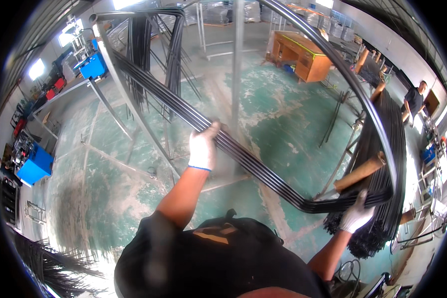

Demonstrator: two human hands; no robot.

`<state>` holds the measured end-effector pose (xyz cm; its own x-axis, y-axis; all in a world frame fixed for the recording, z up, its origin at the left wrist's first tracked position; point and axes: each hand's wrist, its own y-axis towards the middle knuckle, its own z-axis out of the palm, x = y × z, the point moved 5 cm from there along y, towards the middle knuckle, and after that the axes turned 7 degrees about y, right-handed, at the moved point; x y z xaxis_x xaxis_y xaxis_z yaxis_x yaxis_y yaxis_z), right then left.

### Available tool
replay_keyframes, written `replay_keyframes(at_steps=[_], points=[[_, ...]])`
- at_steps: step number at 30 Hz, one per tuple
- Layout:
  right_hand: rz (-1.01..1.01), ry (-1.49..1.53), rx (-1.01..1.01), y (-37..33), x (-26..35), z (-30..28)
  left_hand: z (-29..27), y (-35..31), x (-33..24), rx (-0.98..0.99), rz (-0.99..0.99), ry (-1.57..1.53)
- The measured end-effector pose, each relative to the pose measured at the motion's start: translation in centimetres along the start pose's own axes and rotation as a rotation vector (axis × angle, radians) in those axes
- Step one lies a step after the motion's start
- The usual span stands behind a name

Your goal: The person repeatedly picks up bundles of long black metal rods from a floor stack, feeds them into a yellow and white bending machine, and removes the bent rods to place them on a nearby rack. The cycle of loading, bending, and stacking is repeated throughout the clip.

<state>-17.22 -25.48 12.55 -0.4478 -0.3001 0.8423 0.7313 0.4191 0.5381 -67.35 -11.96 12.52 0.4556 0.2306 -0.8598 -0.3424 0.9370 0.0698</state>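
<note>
A bundle of several dark, shiny metal tubes [263,171], bent into a long frame shape, slants across in front of me. My left hand [202,146], in a white glove with a blue cuff edge, is closed around the long straight stretch. Near the bend at the lower right, my right hand [357,213], also gloved in white, grips the short side; its fingers are partly hidden by the tubes. From there the frame curves upward on the right. Its far left end reaches a grey metal rack [129,99], where other bent dark tubes [174,54] hang.
To the right lies a large stack of long black rods [382,144] beside brown cylindrical posts [360,171]. A wooden desk [303,54] stands farther back. Blue machines [35,164] line the left side. Another person [413,103] stands at the far right. More thin rods [54,263] lie at lower left.
</note>
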Motion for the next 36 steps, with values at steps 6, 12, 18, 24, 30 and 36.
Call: replay_keyframes(at_steps=[6, 12, 18, 24, 30, 36], points=[[-0.295, -0.214, 0.214, 6.8, 15.2, 14.5, -4.3, 10.1, -4.4, -0.013, -0.037, -0.257], [-0.805, -0.645, 0.341, 11.5, 33.8, 34.3, -10.2, 17.0, -10.4, 0.014, 0.165, -0.361], [-0.931, -0.354, 0.723, 1.2, 48.4, 48.5, -17.3, 27.8, -15.6, 0.023, 0.076, -0.43], [-1.024, 0.138, 1.07, -13.0, 39.8, 44.5, -15.4, 23.2, -12.8, 0.115, 0.053, -0.615], [-1.053, 0.377, 1.119, -17.9, 19.1, 35.3, -16.8, 13.0, 1.1, 0.511, 0.021, -0.068], [-0.254, -0.152, 1.025, -8.0, 0.2, 20.6, -3.0, -1.7, 18.6, 0.379, -0.713, 0.138]])
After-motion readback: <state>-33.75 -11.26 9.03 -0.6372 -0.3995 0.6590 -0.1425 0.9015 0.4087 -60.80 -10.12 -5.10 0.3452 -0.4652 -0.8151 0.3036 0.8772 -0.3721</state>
